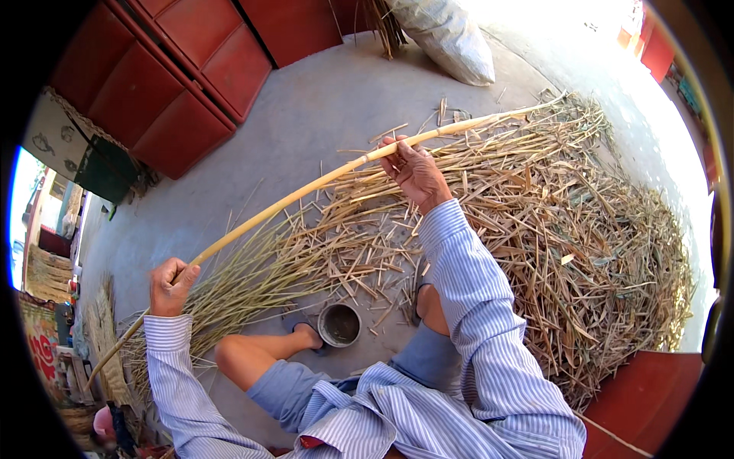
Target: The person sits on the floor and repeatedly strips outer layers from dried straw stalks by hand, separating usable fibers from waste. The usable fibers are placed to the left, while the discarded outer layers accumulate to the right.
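Observation:
A long, pale yellow cane (283, 204), bowed slightly, slants across the view from the lower left to the far right. My left hand (171, 288) is closed in a fist around its lower left part, and the thinner end runs on past the wrist. Farther along, my right hand (417, 172) pinches the cane between thumb and fingers. Beneath it, thin green and yellow stalks (252, 279) lie spread over the floor. Dry strips and husks form a big heap (566, 260) to the right of my right arm.
A small round pot (339, 325) with dark contents stands between my feet. Red padded furniture (164, 84) and a green box (107, 168) are at the far left. A white sack (451, 42) lies at the back. Red furniture (646, 398) is near right. Grey floor (306, 115) stretches beyond the cane.

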{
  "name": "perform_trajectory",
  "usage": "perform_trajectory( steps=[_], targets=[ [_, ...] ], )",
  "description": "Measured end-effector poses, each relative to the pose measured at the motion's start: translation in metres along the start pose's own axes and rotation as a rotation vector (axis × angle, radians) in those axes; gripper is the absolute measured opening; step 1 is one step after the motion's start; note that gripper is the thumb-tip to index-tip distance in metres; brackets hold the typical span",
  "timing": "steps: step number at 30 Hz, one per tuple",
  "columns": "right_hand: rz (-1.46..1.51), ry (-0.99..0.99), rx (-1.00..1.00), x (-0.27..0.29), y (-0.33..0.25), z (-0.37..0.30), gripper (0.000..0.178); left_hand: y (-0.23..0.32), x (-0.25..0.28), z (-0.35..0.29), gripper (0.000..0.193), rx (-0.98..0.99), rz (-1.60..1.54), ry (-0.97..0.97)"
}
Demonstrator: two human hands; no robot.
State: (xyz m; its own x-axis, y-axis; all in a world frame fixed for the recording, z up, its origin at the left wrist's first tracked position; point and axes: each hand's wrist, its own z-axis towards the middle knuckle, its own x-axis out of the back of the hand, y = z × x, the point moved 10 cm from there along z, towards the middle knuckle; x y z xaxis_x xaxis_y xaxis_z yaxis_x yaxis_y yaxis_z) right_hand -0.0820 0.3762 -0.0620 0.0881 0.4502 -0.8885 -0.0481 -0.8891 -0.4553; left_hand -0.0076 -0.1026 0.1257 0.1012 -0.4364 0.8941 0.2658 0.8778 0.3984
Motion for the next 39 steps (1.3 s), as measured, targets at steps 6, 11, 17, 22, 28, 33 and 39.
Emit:
perform_trajectory(
  steps=[6, 11, 17, 22, 28, 33, 39],
  targets=[
    [-0.061, 0.072, 0.086, 0.012, -0.011, 0.006, 0.013, 0.031, -0.011, -0.009, 0.04, -0.138, 0.191, 0.156],
    [-0.132, 0.261, 0.029, 0.039, -0.016, 0.004, 0.02, 0.119, -0.002, -0.04, 0.028, -0.622, 0.441, 0.469],
    [-0.236, 0.153, -0.133, -0.002, 0.041, -0.008, 0.019, 0.156, -0.051, -0.009, 0.031, -0.594, 0.497, 0.364],
    [-0.145, -0.081, -0.285, -0.065, 0.104, -0.037, 0.019, 0.21, -0.142, 0.042, 0.015, -0.687, 0.477, 0.172],
    [-0.218, 0.173, -0.037, -0.006, 0.028, -0.004, 0.02, 0.119, -0.082, 0.027, 0.02, -0.415, 0.279, 0.151],
    [-0.231, 0.284, 0.083, 0.034, -0.023, 0.008, 0.019, 0.045, -0.017, 0.01, 0.02, -0.249, 0.41, 0.123],
    [-0.259, 0.204, 0.077, -0.014, 0.027, -0.011, 0.021, 0.141, -0.112, 0.036, 0.021, -0.473, 0.157, 0.116]
  ],
)
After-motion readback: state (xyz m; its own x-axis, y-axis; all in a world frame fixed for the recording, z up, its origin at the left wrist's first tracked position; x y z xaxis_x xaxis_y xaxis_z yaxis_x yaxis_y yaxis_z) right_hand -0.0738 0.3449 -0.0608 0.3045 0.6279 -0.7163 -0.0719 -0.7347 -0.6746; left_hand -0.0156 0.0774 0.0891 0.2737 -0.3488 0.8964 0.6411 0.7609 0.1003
